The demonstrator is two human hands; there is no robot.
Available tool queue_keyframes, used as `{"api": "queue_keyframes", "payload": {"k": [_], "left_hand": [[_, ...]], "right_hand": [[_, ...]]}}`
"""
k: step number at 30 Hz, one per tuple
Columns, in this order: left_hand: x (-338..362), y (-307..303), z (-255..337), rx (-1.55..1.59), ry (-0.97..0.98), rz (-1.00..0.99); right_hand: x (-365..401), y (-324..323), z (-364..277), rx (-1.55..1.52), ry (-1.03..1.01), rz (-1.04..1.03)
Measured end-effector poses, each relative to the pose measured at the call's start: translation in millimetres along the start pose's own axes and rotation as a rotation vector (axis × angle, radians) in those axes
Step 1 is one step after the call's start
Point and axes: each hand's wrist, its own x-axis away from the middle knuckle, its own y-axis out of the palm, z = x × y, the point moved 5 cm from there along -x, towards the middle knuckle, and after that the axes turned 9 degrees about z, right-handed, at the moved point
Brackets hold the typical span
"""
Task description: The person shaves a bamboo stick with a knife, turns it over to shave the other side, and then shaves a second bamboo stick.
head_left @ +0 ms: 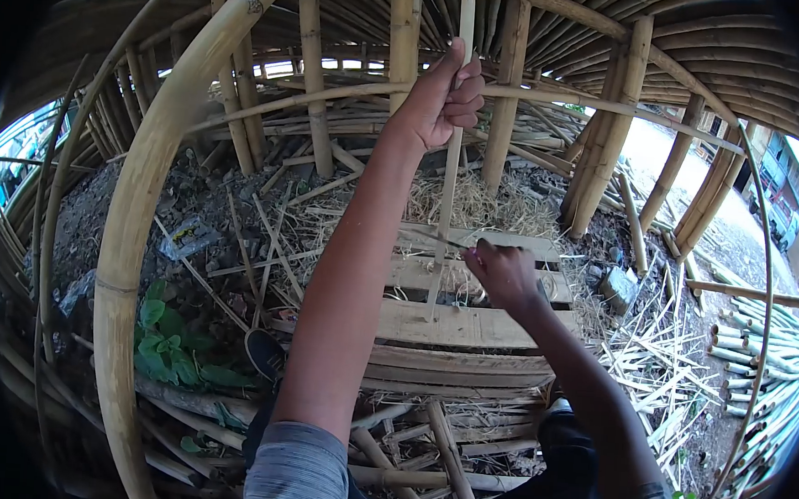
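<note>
My left hand [447,101] is raised at the upper middle, its fingers wrapped round a long pale bamboo strip [450,184] that stands almost upright. Lower down and to the right, my right hand [505,274] is closed on a knife [455,245], with a bit of pink showing at the grip. The thin blade points left and crosses the strip a good way below my left hand. Behind the strip's lower end lies a low slatted wooden bench [477,326], between my legs.
A thick curved bamboo pole [137,206] rises close on the left. Bamboo posts [608,134] and a crossbar stand ahead. Cut bamboo poles [764,350] are piled at right, near scattered pale slivers [653,366]. Green leaves [167,340] and rubble lie at left.
</note>
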Motion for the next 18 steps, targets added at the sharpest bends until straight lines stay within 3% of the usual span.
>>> {"api": "queue_keyframes", "payload": {"k": [3,4,7,8,10,14,18], "left_hand": [[2.9,-1.3,-1.8,-0.004,0.015,0.005],[2.5,-1.6,0.7,-0.023,0.030,0.001],[0.0,-3.0,2.1,-0.017,0.027,0.026],[2.6,-3.5,-1.0,-0.016,0.027,0.044],[0.2,-1.3,1.3,-0.050,0.055,0.036],[-0.5,-3.4,-3.7,-0.046,0.056,0.056],[-2.7,6.1,-6.1,-0.087,0.045,0.061]], "right_hand": [[25.3,26.6,-16.6,0.121,-0.288,-0.145],[19.6,22.8,-15.7,0.119,-0.285,-0.135],[9.0,8.5,-1.7,0.023,0.019,0.040],[24.5,27.8,-6.3,0.051,-0.107,0.019],[9.5,15.8,-10.2,0.146,-0.172,-0.059],[-1.6,3.4,-2.7,0.065,-0.042,-0.037],[-1.6,16.4,-10.7,0.152,-0.230,-0.140]]}}
